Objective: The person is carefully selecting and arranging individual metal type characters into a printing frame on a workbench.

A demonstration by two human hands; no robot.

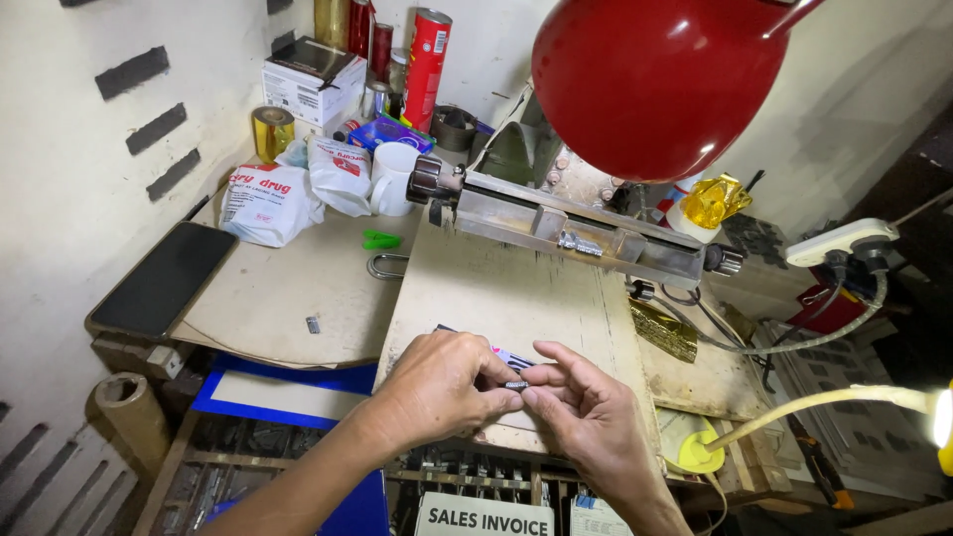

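Both hands meet low over the front edge of the pale board [516, 288] that tops the table. Left hand [437, 387] and right hand [581, 402] pinch one small metal piece [516, 384] between them, fingertips of each closed on its ends; it looks like a short block of printing type, too small to be sure. Under the hands lies a flat card or packet [511, 354] with a pink mark, mostly covered. Behind, across the board, sits a long metal clamp frame [586, 233] with a knob at its left end and a few small metal pieces already seated in its channel near the middle; most of the channel looks bare. So the work seems early: some pieces placed, one in hand, the frame far from full. A loose small metal bit [314, 325] lies apart on the lower board at left. Also left: a dark phone [164, 280], a white bag [263, 203], a white mug [394, 177], a green clip [380, 239], a roll of gold foil [271, 130]. A red lamp shade [645, 79] hangs over the frame. Trays of small metal pieces [467, 476] show below the table edge, dim.
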